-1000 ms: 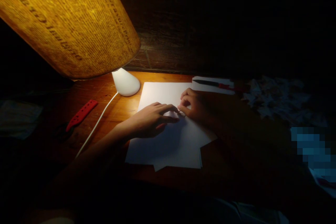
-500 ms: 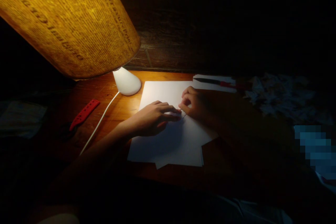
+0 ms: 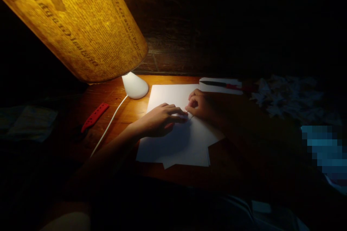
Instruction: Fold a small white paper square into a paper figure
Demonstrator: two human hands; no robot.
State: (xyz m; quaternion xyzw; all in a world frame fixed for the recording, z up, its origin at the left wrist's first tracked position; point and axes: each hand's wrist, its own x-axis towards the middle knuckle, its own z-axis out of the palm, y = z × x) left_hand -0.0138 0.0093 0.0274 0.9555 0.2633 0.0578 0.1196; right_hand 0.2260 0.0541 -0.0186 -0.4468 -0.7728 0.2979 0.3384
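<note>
White paper sheets (image 3: 173, 148) lie on the wooden table under both hands. My left hand (image 3: 162, 118) comes in palm down over them, its fingers stretched to the right and apart, the fingertips resting at a small piece of white paper (image 3: 190, 115). From the right, my right hand (image 3: 200, 105) has its thumb and forefinger pinched together at that small piece. Its exact shape is hard to make out against the white sheets, and the fingers partly cover it.
A lamp with a printed yellow shade (image 3: 89, 25) and white base (image 3: 135, 86) stands at the left, its cord (image 3: 108, 126) running forward. Beside it lies a red-handled tool (image 3: 94, 117). A dark-bladed knife (image 3: 214, 84) rests on a paper stack (image 3: 221, 90). Folded paper pieces (image 3: 287, 97) are heaped right.
The view has shifted slightly, so the lamp and red-handled tool appear further right. Both hands stay at nearly the same place on the paper, with hardly any finger movement.
</note>
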